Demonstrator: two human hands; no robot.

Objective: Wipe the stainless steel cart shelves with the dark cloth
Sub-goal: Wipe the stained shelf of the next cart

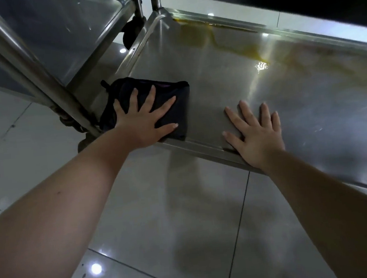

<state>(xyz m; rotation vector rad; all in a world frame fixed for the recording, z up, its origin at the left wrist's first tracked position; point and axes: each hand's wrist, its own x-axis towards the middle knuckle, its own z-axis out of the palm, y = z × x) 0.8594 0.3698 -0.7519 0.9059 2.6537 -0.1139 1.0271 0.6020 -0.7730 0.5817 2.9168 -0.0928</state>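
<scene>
The left hand (144,118) lies flat on the cloth (169,99), fingers spread and straight, pressing rather than gripping; spread fingers likely distribute pressure across the folded pad. The cloth sits at the near-left corner of the shelf (299,108), against the post (43,85) and overlapping the front rim. The right hand (257,135) rests palm-down on bare steel just beside it, fingers straight and holding nothing — probably a brace for the reach (the shelf is low). A yellow stain (231,41) runs along the far edge — well apart from the cloth; it remains unwiped.
</scene>
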